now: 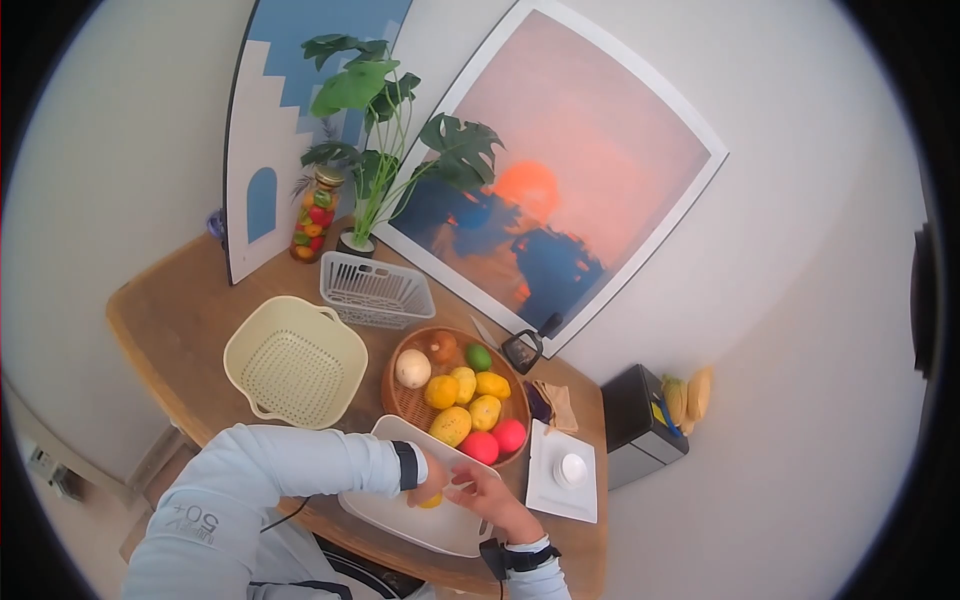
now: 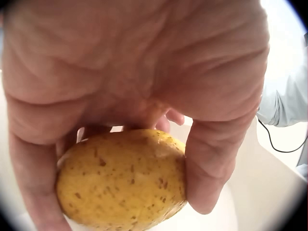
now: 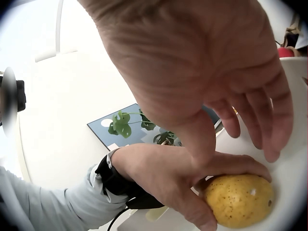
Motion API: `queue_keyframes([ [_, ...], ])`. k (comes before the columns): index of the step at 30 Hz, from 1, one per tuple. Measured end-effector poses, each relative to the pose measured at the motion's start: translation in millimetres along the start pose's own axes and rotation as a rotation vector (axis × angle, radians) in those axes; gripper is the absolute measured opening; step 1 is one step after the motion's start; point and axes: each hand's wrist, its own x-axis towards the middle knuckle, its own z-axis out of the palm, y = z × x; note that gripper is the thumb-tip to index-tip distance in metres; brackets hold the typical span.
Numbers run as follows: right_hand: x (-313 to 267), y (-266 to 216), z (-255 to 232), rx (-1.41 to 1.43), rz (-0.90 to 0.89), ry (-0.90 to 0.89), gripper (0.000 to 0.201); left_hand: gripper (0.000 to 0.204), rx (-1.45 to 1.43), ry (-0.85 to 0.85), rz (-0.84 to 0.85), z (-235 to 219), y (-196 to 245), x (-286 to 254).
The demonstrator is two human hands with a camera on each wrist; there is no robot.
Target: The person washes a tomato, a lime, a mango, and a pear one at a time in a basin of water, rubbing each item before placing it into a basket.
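Observation:
My left hand (image 1: 430, 474) grips a yellow, brown-speckled potato (image 2: 122, 180), fingers along one side and thumb along the other. In the head view only a bit of the potato (image 1: 430, 499) shows below the hand. Both hands are over a white basin (image 1: 385, 512) at the table's front. My right hand (image 3: 207, 72) hovers close beside the left one, its fingers loosely spread and holding nothing. Behind the basin stands a round wicker basket (image 1: 402, 403) with a pale onion (image 1: 413, 368), a green lime (image 1: 478, 357), several yellow potatoes and red tomatoes (image 1: 480, 447).
A cream colander (image 1: 240, 350) stands on the left of the wooden table (image 1: 170, 320), and a grey plastic basket (image 1: 375, 300) behind it. At the right lies a white tray (image 1: 545, 490) with a white bowl (image 1: 570, 470). A potted plant (image 1: 370, 215) and jar (image 1: 313, 225) stand at the back.

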Motion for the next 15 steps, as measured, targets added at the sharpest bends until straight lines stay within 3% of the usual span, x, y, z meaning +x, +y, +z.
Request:
queue_keyframes([
  [3,7.0,6.0,3.6,-0.072,0.01,-0.134,0.057,0.062,-0.105,0.1,0.21,12.7,-15.6,17.7],
  [6,10.2,-0.5,7.8,-0.164,0.047,-0.126,0.066,0.055,-0.235,0.142,0.079,-20.5,3.1,-35.8],
  [10,16.0,-6.5,8.0,-0.192,-0.064,-0.114,0.077,0.041,-0.167,0.371,-0.021,-2.5,-14.5,-3.8],
  [12,26.9,4.6,13.7,-0.17,-0.117,-0.101,0.068,0.037,-0.21,0.42,-0.104,4.8,-17.0,2.0],
  [15,34.6,6.8,20.8,-0.197,-0.124,-0.193,0.062,0.041,-0.207,0.316,-0.038,12.2,-16.4,5.6],
])
